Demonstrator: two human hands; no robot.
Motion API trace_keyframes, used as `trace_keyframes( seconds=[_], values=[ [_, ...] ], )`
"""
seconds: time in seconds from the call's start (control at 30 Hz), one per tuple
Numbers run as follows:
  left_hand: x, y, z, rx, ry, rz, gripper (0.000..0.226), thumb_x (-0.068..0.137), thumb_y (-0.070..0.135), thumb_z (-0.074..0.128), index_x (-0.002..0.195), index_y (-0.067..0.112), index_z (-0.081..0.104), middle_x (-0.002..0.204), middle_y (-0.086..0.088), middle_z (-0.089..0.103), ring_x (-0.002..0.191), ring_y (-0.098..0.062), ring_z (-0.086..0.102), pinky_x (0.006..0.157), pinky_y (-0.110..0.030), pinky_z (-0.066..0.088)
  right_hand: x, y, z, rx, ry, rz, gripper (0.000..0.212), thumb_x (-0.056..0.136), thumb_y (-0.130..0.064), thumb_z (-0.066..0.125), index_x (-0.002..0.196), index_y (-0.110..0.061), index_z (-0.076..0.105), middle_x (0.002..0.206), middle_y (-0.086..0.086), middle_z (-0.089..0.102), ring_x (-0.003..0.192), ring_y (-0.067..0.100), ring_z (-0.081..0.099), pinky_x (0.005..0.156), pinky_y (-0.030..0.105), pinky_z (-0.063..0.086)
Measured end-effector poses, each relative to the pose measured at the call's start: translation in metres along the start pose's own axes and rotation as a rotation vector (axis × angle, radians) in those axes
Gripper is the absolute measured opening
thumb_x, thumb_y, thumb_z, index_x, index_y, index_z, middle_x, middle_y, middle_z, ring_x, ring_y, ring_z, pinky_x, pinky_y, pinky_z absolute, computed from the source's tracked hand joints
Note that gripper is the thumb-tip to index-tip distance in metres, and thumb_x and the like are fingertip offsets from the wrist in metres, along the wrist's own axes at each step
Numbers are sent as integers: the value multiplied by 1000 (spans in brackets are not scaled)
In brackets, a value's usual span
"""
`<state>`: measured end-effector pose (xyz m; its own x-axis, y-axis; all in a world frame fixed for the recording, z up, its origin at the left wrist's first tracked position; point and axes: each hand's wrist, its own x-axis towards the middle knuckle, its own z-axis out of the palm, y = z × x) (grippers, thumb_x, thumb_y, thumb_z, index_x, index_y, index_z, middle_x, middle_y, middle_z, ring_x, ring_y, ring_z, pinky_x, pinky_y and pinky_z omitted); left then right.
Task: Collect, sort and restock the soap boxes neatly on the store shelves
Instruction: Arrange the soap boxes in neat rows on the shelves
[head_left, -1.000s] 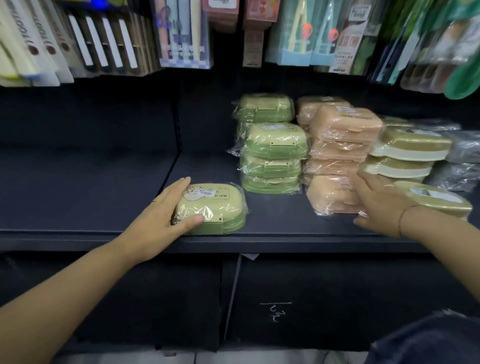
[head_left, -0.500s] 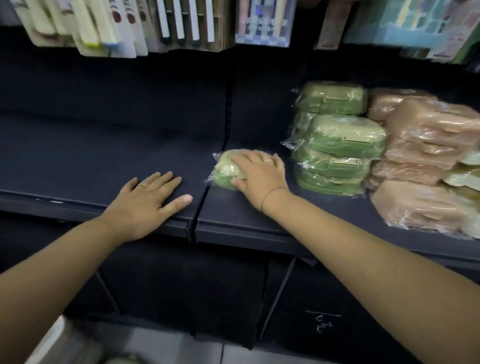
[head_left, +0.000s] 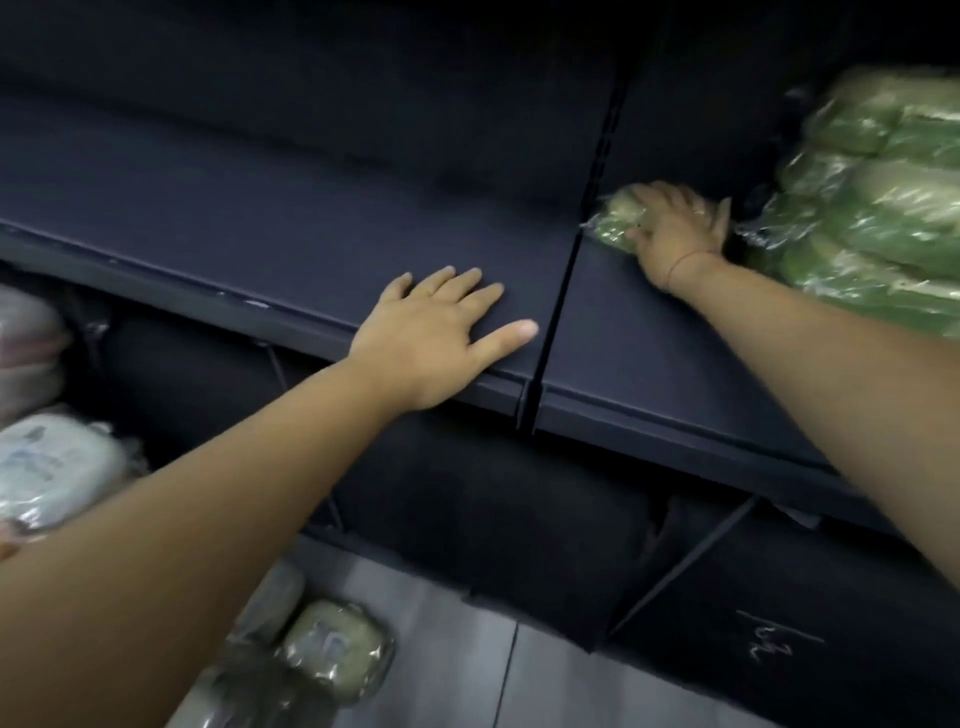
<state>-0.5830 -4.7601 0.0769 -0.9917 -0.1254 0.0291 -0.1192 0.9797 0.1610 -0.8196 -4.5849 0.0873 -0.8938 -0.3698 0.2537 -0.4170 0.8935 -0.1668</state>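
A green soap box in clear wrap (head_left: 615, 226) lies on the dark shelf (head_left: 270, 208), just right of the shelf seam. My right hand (head_left: 675, 234) lies over its top with the fingers spread across it, blurred by motion. To its right stands a stack of green wrapped soap boxes (head_left: 878, 208). My left hand (head_left: 436, 332) rests flat on the shelf's front edge, fingers straight, holding nothing.
On the floor at lower left lie more wrapped soap boxes, an olive one (head_left: 332, 649) and white ones (head_left: 47, 462). A pinkish wrapped pack (head_left: 26, 332) shows at the left edge. The lower shelf face (head_left: 519, 519) is dark.
The view has tilted down and left, bringing the floor boxes in. My right hand stays on the single green box, now further back beside the stack. My left hand stays flat on the shelf.
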Motion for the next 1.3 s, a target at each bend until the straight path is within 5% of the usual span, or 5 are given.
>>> trace_keyframes(
  seconds=[0.37, 0.53, 0.67, 0.9, 1.3],
  values=[
    [-115, -61, 6, -14, 369, 332, 69, 96, 62, 34, 139, 11, 50, 146, -8, 46, 138, -24, 37, 115, -37, 20, -173, -114, -39, 656, 203, -468, 48, 97, -30, 48, 137, -3, 45, 139, 14, 43, 134, 24, 37, 115, 34, 26],
    [-233, -130, 54, -24, -57, 238, 72, 86, 72, 46, 129, 15, 57, 130, -5, 55, 117, -23, 53, 98, -24, 31, -322, -169, 52, 868, -171, -622, 36, 92, -30, 52, 119, -7, 61, 126, 2, 51, 120, 11, 47, 103, 19, 34],
    [-261, -161, 102, 42, -532, 90, 107, 68, 90, 45, 152, 27, 23, 154, 5, 25, 142, -15, 26, 111, -20, 14, -359, -166, 175, 680, -676, -300, 51, 85, -40, 63, 129, -17, 51, 128, -4, 44, 124, 18, 45, 94, 19, 34],
    [-254, -168, 149, 142, -645, 188, 128, 64, 80, 64, 156, 26, -8, 159, 3, 16, 145, -19, 16, 119, -36, 5, -360, -172, 288, 384, -900, -151, 108, 64, -49, 82, 150, -33, 20, 150, 2, 24, 138, 27, 25, 112, 33, 28],
    [-238, -178, 146, -122, -359, 298, 100, 69, 76, 50, 148, 17, 37, 124, 0, 55, 112, -20, 52, 95, -37, 43, -364, -196, 336, 193, -823, -205, 112, 69, -59, 71, 153, -32, 1, 151, 9, 17, 137, 30, 23, 110, 40, 23]
  ],
)
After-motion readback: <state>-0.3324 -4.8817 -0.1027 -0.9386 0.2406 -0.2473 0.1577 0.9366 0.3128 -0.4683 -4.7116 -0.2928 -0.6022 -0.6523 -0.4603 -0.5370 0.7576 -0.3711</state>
